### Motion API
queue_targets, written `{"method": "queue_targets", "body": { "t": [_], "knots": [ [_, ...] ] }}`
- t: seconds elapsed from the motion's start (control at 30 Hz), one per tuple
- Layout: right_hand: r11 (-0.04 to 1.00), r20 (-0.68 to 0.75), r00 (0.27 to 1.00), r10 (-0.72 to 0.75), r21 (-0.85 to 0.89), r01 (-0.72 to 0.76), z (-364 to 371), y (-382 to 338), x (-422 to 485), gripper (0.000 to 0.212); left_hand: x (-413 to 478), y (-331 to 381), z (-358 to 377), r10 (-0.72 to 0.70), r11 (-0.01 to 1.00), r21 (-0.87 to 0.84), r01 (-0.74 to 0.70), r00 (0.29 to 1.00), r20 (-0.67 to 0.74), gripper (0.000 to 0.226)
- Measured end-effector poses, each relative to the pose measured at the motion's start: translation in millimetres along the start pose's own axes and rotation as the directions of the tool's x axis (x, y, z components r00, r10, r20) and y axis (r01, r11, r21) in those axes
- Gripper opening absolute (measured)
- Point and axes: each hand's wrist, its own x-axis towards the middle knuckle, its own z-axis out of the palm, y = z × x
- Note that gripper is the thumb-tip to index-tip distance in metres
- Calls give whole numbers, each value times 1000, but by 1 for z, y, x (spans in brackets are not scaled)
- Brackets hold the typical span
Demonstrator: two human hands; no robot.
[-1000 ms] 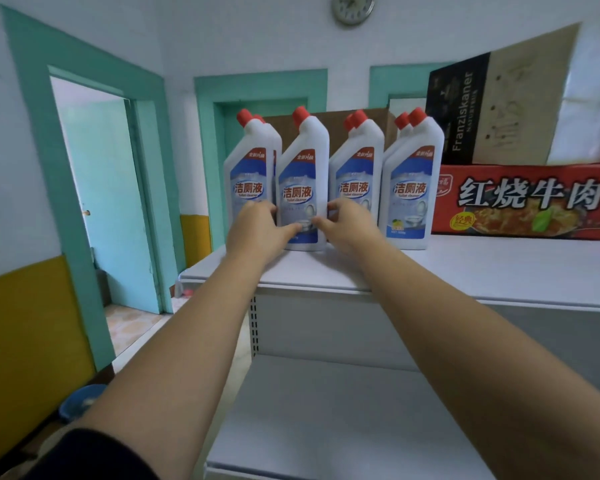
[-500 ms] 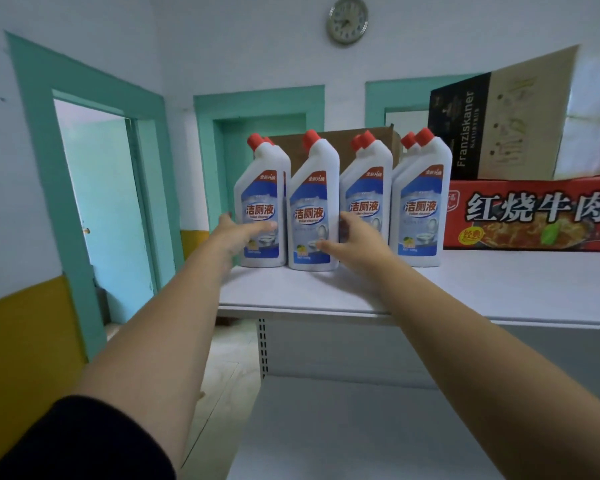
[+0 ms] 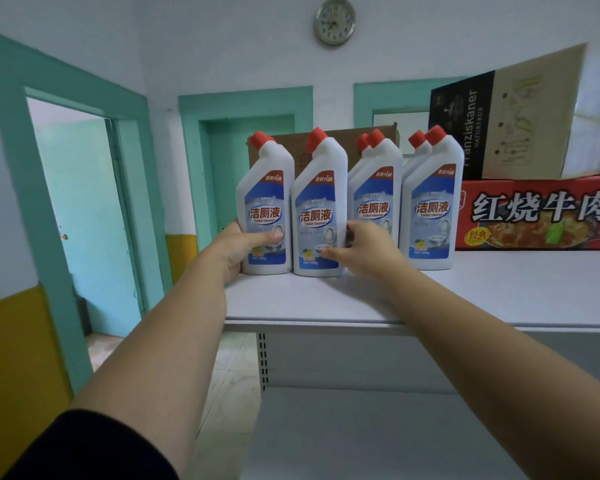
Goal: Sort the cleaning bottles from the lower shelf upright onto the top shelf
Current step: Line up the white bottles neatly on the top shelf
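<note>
Several white toilet-cleaner bottles with red caps and blue labels stand upright in a row on the top shelf, some with a second bottle behind. My left hand grips the leftmost bottle, thumb across its label, fingers round its left side. My right hand holds the second bottle low on its right side, thumb on its front. The third bottle and the fourth bottle stand untouched to the right.
A red noodle carton lies right of the bottles with a Franziskaner box on it. A brown cardboard box stands behind the row. The lower shelf shows below. The top shelf's left end drops to an open doorway.
My left hand has moved from the second bottle out to the leftmost one and closed round it. The view has risen and drawn nearer; my right hand stays at the second bottle.
</note>
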Motion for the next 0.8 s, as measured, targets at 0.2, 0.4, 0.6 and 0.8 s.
{"method": "queue_targets", "body": {
  "t": [0.2,0.4,0.6,0.8],
  "knots": [
    [1000,3,1000,7,-1,-7,0,-1,1,52,1,4,0,-18,1000,4,18,999,30,44],
    [1000,4,1000,1,-4,-1,1,0,1,52,7,0,-4,-25,1000,-9,26,996,84,58],
    [1000,19,1000,18,-23,-17,-1,2,-2,49,10,-8,-3,-13,1000,-14,14,997,79,58],
    [985,142,988,53,-172,-28,-2,7,1,45,11,-11,-4,-13,999,45,10,997,77,63]
  ]
}}
